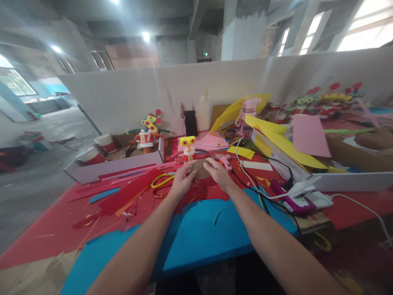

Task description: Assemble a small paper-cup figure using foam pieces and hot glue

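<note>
In front of the toy figure (189, 155), left hand (183, 177) and right hand (216, 173), nearly closed, pinch cardboard (202, 170); handling likely needs steadiness next.

A long white partition (172, 88) stands behind the red-covered worktable (39, 237), running off past the right edge of the view. Above it opens a bare grey concrete ceiling (159, 22) crossed by beams, with a pale square column (250, 39) right of centre and a dull pinkish wall section (133, 56) farther back on the left. White ceiling lamps (146, 37) glare, and a small green lit sign (205, 54) glows. Tall windows (367, 26) at upper right are washed out by daylight; a paned window (15, 84) at far left overlooks grey concrete floor (61, 129).
</note>
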`<action>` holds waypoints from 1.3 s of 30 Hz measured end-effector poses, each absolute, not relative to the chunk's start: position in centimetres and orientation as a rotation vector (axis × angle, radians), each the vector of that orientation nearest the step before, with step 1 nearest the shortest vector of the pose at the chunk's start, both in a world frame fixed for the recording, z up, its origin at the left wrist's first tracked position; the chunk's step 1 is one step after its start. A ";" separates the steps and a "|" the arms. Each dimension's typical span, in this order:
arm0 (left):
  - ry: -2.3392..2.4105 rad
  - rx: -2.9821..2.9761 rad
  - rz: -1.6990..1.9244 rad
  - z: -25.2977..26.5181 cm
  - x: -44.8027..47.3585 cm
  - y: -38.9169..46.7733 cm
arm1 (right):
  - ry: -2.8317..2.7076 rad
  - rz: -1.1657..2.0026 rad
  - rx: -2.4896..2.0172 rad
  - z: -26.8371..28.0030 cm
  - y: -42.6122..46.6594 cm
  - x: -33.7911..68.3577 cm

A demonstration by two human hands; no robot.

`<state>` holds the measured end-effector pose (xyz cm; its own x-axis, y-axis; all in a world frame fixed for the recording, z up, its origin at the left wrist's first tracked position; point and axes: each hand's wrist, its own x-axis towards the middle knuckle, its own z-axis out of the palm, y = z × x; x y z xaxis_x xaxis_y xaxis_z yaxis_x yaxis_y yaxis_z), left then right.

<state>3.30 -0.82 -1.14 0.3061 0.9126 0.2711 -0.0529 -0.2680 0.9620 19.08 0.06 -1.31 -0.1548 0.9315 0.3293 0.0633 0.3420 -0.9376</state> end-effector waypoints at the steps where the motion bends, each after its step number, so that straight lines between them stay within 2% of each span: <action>1: 0.816 1.533 1.171 -1.1 3.2 -0.8 | -1.524 1.007 -0.955 -1.2 0.1 19.2; 7: 0.850 1.520 1.325 -0.6 2.4 -0.5 | -1.667 1.151 -0.962 -0.7 -0.4 19.7; 13: 0.954 1.710 1.294 -0.5 1.9 -0.3 | -1.651 1.295 -0.896 -0.5 -1.2 19.3; 18: 1.237 2.018 1.600 0.0 2.1 -0.5 | -1.406 1.297 -0.994 -1.2 -0.6 18.7; 20: 1.295 2.173 1.621 0.0 2.2 -0.6 | -1.349 1.298 -0.999 -1.6 -0.3 18.4; 28: 1.278 2.240 1.504 -1.1 3.3 -0.9 | -1.510 1.020 -1.041 -2.4 -0.4 17.7; 33: 1.297 2.263 1.471 -1.1 3.5 -1.1 | -1.651 0.718 -1.130 -1.9 -1.0 17.7; 39: 1.306 2.357 1.452 -1.2 3.5 -1.0 | -1.707 0.556 -1.168 -1.7 -1.2 17.7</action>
